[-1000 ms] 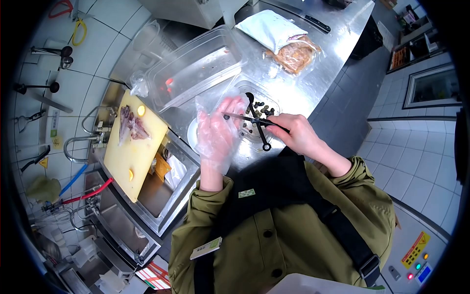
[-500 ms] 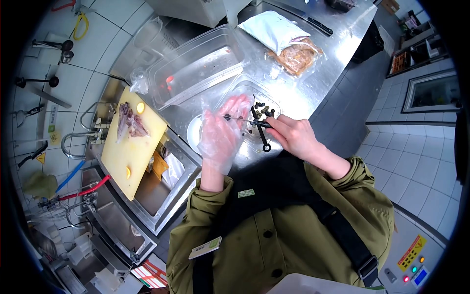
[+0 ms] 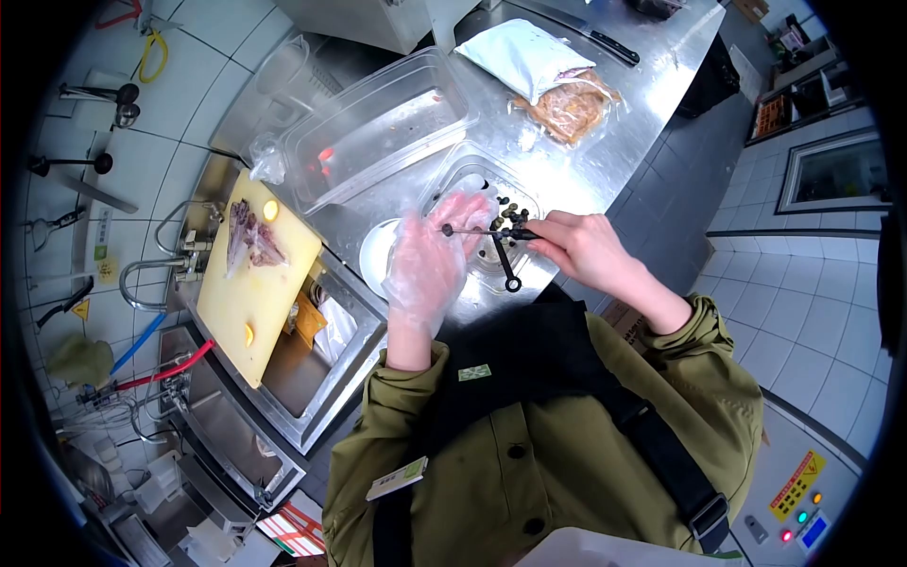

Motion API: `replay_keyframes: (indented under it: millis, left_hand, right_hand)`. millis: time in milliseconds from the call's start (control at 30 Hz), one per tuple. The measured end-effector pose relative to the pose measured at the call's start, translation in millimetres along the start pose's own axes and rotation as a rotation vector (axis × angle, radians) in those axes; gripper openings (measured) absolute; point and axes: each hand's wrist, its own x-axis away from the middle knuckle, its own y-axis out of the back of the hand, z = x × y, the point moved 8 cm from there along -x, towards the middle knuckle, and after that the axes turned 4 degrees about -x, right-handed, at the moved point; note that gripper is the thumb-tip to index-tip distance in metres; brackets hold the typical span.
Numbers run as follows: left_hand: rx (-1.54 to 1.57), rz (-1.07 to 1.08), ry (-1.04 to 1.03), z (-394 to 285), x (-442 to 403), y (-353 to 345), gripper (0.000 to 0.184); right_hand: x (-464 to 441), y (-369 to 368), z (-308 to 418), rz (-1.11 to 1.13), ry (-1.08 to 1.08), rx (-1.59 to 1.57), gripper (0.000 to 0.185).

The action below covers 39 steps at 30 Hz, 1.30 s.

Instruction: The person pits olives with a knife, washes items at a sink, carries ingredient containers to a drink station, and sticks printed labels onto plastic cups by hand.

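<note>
My left hand (image 3: 430, 260) wears a clear plastic glove. It is palm up and slightly cupped, fingers stretched out, over the edge of a clear plastic container (image 3: 535, 194). In my right hand (image 3: 588, 253), which is bare, is one black handle of a pair of spread scissors (image 3: 501, 255); the other handle, with its ring, hangs down. One thin blade points left across the gloved palm. At its tip is a small dark round piece (image 3: 447, 230), olive-like. Several dark green pieces (image 3: 510, 208) lie in the container below. The gloved fingers partly hide the container.
A white bowl (image 3: 376, 257) is left of my gloved hand. Behind stand a large clear tub (image 3: 378, 142), a white bag (image 3: 524, 59), a packed brown food (image 3: 572, 111) and a black-handled knife (image 3: 614, 47). A yellow cutting board (image 3: 236, 302) lies over the sink (image 3: 312, 425).
My right hand has shifted slightly right and the scissors turned a little. The dark piece at the blade tip moved slightly right. The gloved hand has tilted slightly, its fingers a bit farther right.
</note>
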Motion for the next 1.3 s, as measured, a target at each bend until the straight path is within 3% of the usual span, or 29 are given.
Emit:
replay_keyframes:
  millis: [133,267,367,467,667,767,967,1300]
  left_hand:
    - [-0.172,-0.002,-0.057,-3,-2,3,0.051]
    - [-0.036,-0.148,-0.315,-15,-4,8,0.058]
    - [0.236,0.026,-0.296,-10,-9,10,0.066]
    - [0.235,0.035,-0.336,-13,-11,12,0.073]
    - [0.389,0.045,-0.367,-12,-11,12,0.065]
    - [0.42,0.172,-0.333,-9,-11,11,0.064]
    - [0.178,-0.005,-0.475,-14,-12,13,0.057]
    - [0.061,-0.05,-0.489,-14,-9,3,0.046]
  right_hand:
    - [-8,13,2,0.101,0.027,0.0,0.018]
    - [-8,28,6,-0.052,-0.048,-0.092,0.015]
    - [-7,13,20,-0.154,-0.07,-0.15,0.017]
    - [-7,-1,27,-0.163,-0.121,-0.17,0.017]
    - [-7,-10,31,-0.171,-0.132,-0.157,0.017]
    - [-7,-12,31,-0.177,-0.122,-0.109,0.018]
    - [-7,-14,31,-0.191,-0.091,-0.044,0.018]
    - [-7,-18,38,-0.226,-0.036,0.086,0.018]
